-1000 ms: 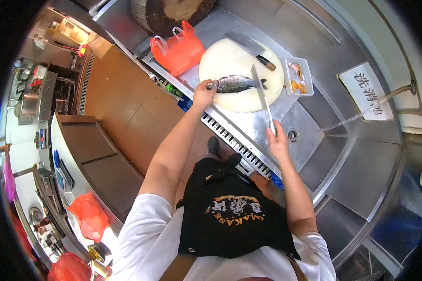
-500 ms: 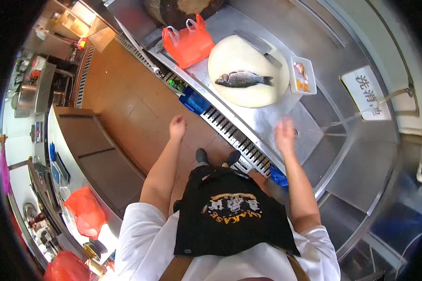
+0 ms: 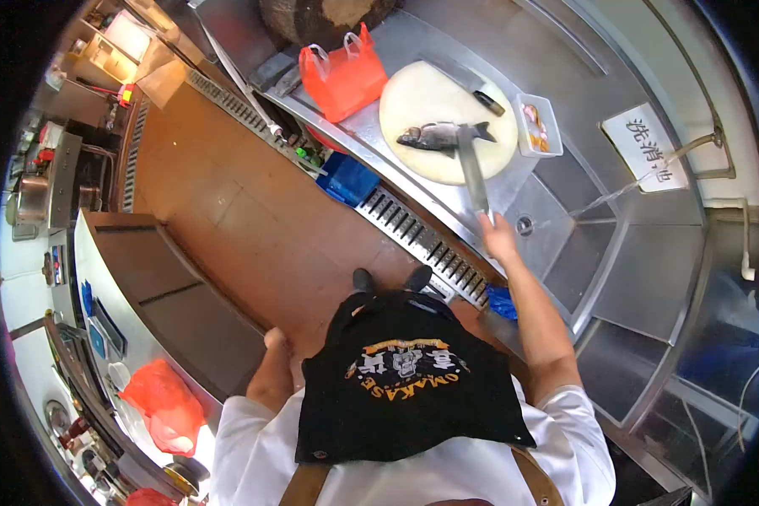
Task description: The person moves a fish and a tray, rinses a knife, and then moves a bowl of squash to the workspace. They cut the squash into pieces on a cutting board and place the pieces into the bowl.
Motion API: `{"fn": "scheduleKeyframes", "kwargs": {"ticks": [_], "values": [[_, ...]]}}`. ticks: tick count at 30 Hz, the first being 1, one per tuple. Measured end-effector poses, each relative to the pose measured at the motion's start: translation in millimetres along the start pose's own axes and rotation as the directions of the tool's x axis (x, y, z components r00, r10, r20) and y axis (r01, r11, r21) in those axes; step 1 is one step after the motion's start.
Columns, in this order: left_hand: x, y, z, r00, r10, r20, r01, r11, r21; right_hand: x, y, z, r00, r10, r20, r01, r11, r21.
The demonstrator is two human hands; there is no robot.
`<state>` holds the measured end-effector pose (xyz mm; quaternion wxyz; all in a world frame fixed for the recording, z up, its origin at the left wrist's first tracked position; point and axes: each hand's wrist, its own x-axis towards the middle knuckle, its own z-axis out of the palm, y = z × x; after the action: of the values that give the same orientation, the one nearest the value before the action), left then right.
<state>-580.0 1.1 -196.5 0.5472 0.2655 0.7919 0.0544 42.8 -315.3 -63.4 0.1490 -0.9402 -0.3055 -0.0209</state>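
Observation:
My right hand (image 3: 499,239) is closed around the handle end of a knife (image 3: 472,173) with a broad blade. The blade points up the frame over the round cutting board (image 3: 413,94), its tip overlapping the fish (image 3: 430,137) near the tail. The dark, whole fish lies on its side with its head to the left. A second knife (image 3: 487,103) with a black handle rests on the board behind it. Low at my left side, beside the brown cabinet, my left hand (image 3: 274,339) is loosely curled, with nothing visible in it.
Left of the board sits a red plastic bag (image 3: 342,78); right of it, a white tub (image 3: 538,125) with pale and orange pieces. Water runs from a tap (image 3: 696,145) into the steel sink (image 3: 557,240). A blue bin (image 3: 347,179) stands below the counter's edge.
My right hand, open and empty before, now grips a knife over the fish. My left hand has dropped back toward my body. The camera view has shifted slightly.

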Motion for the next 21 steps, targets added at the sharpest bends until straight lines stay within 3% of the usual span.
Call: {"fn": "scheduleKeyframes", "kwargs": {"ticks": [1,2,4,6,7,9,10,11,13,14,15,16,19,20,21], "values": [[3,5,2,1.000,0.029,0.002,-0.029,0.998,-0.047,9,-18,-21,0.978,-0.197,-0.075,0.190,0.977,-0.093],[5,6,6,0.999,0.054,0.003,-0.053,0.994,-0.092,20,-23,-56,0.999,-0.015,0.042,0.008,0.989,0.147],[14,7,-1,0.989,0.145,0.035,-0.144,0.989,-0.032,58,-103,-188,0.896,0.351,0.270,-0.443,0.743,0.503],[16,27,14,0.989,0.138,0.045,-0.138,0.990,0.013,80,-140,-290,0.955,0.291,-0.063,-0.194,0.768,0.611],[16,31,13,0.992,0.123,0.038,-0.124,0.991,0.041,80,-177,-329,0.913,0.331,-0.240,-0.072,0.708,0.702],[20,39,15,0.992,0.105,0.073,-0.103,0.994,-0.033,88,-187,-354,0.847,0.215,-0.487,0.323,0.518,0.792],[23,46,16,0.991,0.101,0.089,-0.095,0.993,-0.072,87,-162,-336,0.867,0.101,-0.487,0.406,0.424,0.810],[24,52,21,0.988,0.122,0.092,-0.115,0.990,-0.083,77,-151,-286,0.796,-0.034,-0.604,0.351,0.839,0.416],[22,59,27,0.980,0.167,0.107,-0.158,0.984,-0.087,16,-104,-104,0.952,0.176,-0.249,-0.061,0.911,0.409],[23,56,22,0.967,0.214,0.139,-0.204,0.976,-0.082,-14,-82,-16,0.962,0.268,-0.054,-0.239,0.921,0.307],[29,50,16,0.949,0.266,0.167,-0.255,0.963,-0.089,-35,-97,-1,0.803,0.407,0.436,-0.521,0.834,0.181],[36,62,30,0.921,0.335,0.198,-0.315,0.941,-0.123,-12,-71,-3,0.989,0.093,0.113,-0.113,0.976,0.184],[18,63,9,0.952,0.253,0.169,-0.270,0.959,0.087,39,-133,-197,0.952,0.274,0.133,-0.305,0.863,0.403],[14,62,14,0.963,0.265,0.054,-0.269,0.959,0.094,58,-138,-248,0.965,0.263,-0.013,-0.233,0.873,0.428],[17,58,7,0.979,0.195,0.054,-0.197,0.979,0.047,65,-171,-306,0.939,0.319,-0.131,-0.182,0.781,0.598]]}}
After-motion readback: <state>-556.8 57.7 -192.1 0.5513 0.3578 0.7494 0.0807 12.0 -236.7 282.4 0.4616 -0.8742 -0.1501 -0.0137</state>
